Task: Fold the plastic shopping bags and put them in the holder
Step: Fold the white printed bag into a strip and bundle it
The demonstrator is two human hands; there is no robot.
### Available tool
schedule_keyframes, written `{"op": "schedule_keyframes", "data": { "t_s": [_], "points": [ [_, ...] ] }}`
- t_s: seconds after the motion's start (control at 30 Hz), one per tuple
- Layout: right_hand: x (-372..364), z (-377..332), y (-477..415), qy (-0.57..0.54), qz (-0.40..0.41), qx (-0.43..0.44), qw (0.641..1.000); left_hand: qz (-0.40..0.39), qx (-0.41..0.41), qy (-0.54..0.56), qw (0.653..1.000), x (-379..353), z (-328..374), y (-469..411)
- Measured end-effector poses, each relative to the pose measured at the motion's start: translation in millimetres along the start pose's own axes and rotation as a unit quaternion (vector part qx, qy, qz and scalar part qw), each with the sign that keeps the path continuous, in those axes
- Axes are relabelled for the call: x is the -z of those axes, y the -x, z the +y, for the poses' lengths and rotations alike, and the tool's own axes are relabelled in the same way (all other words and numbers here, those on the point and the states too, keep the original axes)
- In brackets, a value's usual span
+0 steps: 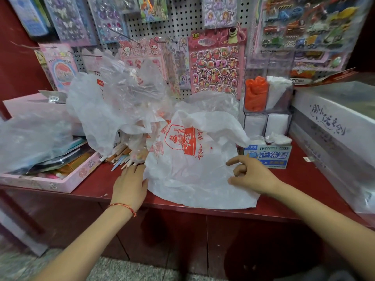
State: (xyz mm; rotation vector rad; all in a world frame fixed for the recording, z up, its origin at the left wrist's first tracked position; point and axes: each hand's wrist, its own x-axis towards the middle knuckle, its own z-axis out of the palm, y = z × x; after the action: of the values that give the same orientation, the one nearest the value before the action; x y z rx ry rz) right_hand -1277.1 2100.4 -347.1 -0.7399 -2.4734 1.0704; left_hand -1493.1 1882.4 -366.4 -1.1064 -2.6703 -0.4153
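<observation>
Your white bag with the red print lies spread on the worktop, its lower hem at the front edge, laid flat so it can be creased cleanly. Your left hand sits at the bag's left edge with straight fingers and grips nothing; it seems to be pinning that side down. Your right hand rests on the right part of the bag, fingers loosely curled, index and thumb apart, nothing pinched that I can see. The bag looks thin, wrinkled and half see-through, and its top is rumpled against the pile of loose bags behind. The clear holder stands at the back right edge, with orange bags already in it.
</observation>
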Motion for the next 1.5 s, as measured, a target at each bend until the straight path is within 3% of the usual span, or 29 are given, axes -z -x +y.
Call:
{"op": "schedule_keyframes", "data": {
  "t_s": [0.2, 0.33, 0.47, 0.67, 0.77, 0.87, 0.97, 1.1, 1.2, 1.3, 1.4, 1.5],
  "points": [
    [0.4, 0.8, -1.9, -0.100, 0.015, -0.053, 0.994, -0.028, 0.029, -0.030, 0.999, -7.1, 0.4, -5.0],
    [-9.2, 0.5, -2.3, -0.143, 0.037, -0.072, 0.986, 0.005, 0.020, -0.021, 1.000, -6.1, 2.7, -3.5],
    [-5.4, -4.0, -4.1, -0.194, 0.096, -0.053, 0.975, 0.058, 0.016, 0.000, 0.998, 0.0, 3.1, -0.8],
    [17.6, -7.0, -5.7, -0.210, 0.212, -0.009, 0.954, 0.060, 0.047, -0.037, 0.996, 21.5, -6.8, 2.6],
    [18.0, -9.6, -8.2, -0.214, 0.250, 0.027, 0.944, 0.116, 0.036, 0.012, 0.992, 32.5, -4.6, 2.9],
    [13.9, -12.1, -7.4, -0.182, 0.201, 0.021, 0.962, 0.167, 0.065, 0.168, 0.970, 35.7, -4.2, 3.1],
    [12.7, -9.6, -3.7, -0.173, 0.055, -0.010, 0.983, 0.155, 0.118, 0.285, 0.939, 32.2, -8.9, 2.8],
    [12.1, -10.1, 1.0, -0.076, -0.058, -0.006, 0.995, 0.165, 0.099, 0.264, 0.945, 29.5, -9.2, 8.6],
    [14.5, -13.2, 1.2, 0.046, -0.047, -0.013, 0.998, 0.167, 0.077, 0.197, 0.963, 30.9, -10.5, 15.4],
    [17.2, -15.6, -1.8, 0.074, 0.038, 0.009, 0.997, 0.152, 0.071, 0.128, 0.978, 34.5, -12.1, 19.0],
    [20.9, -18.4, -3.6, 0.066, 0.147, 0.048, 0.986, 0.062, 0.104, 0.061, 0.991, 37.7, -12.9, 18.7],
    [19.7, -18.1, -2.7, 0.140, 0.190, 0.074, 0.969, 0.014, 0.126, 0.048, 0.991, 40.4, -17.8, 15.8]
  ]
}}
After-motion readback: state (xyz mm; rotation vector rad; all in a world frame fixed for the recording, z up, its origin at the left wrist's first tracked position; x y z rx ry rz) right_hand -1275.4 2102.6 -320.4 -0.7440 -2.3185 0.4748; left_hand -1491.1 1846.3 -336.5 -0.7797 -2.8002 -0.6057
